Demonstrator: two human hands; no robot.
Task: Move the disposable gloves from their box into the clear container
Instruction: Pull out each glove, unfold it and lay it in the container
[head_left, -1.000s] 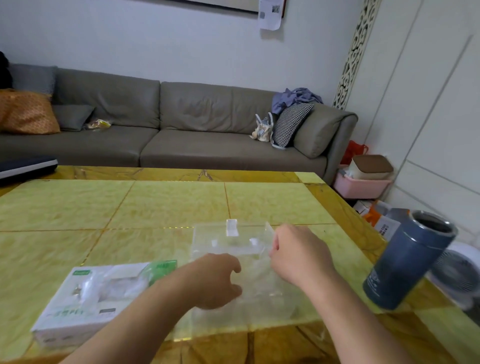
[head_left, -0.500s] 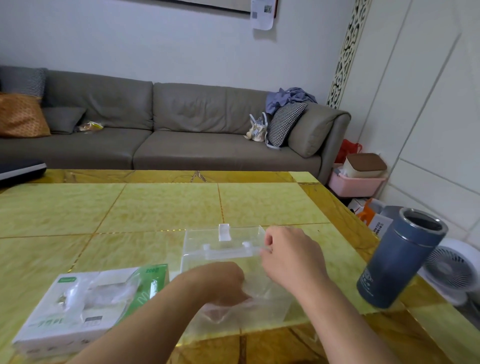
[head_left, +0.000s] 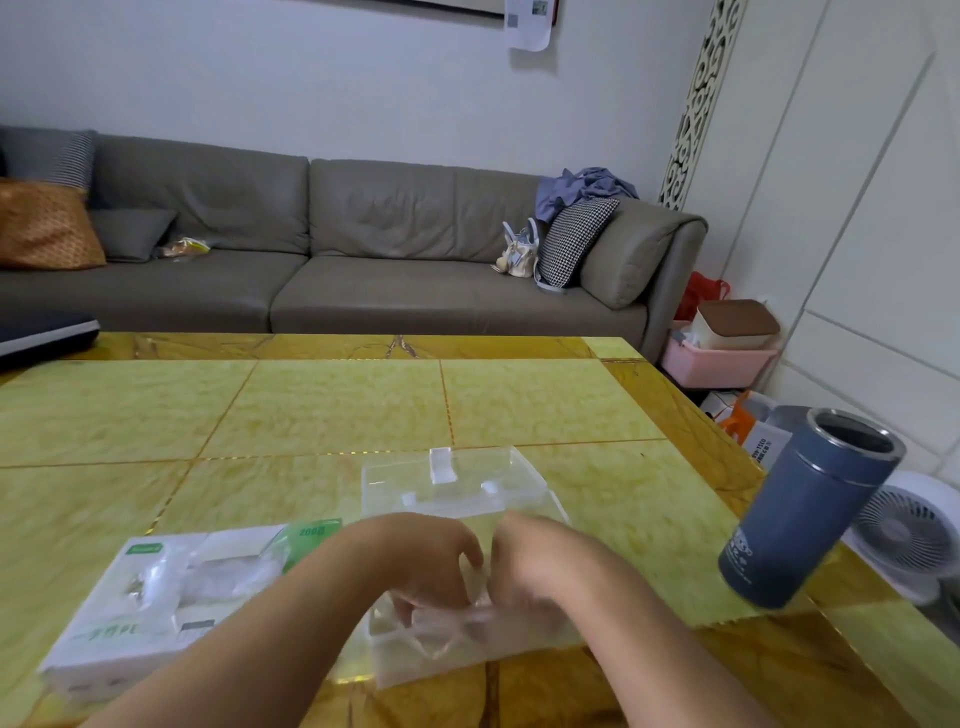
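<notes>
A: Head view, near edge of the table (head_left: 322, 410). Both hands are down inside the clear container (head_left: 467, 519), side by side, almost touching.

B: State of each hand?

A: Left hand (head_left: 426, 564): fingers curled down onto the thin plastic gloves (head_left: 441, 631), gripping them. Right hand (head_left: 535, 566): fingers also bent into the same crumpled film, holding it. Blur softens the fingertips.

B: Where are the gloves?

A: A wad lies in the near part of the container, under both hands. More show through the torn top of the white-and-green glove box (head_left: 171, 597), just left of the container, toward the near-left corner.

B: Anything else on the table?

A: Blue insulated cup (head_left: 810, 509), open-topped, by the right edge, apart from the container. Dark flat object (head_left: 41, 332) at the far-left edge.
</notes>
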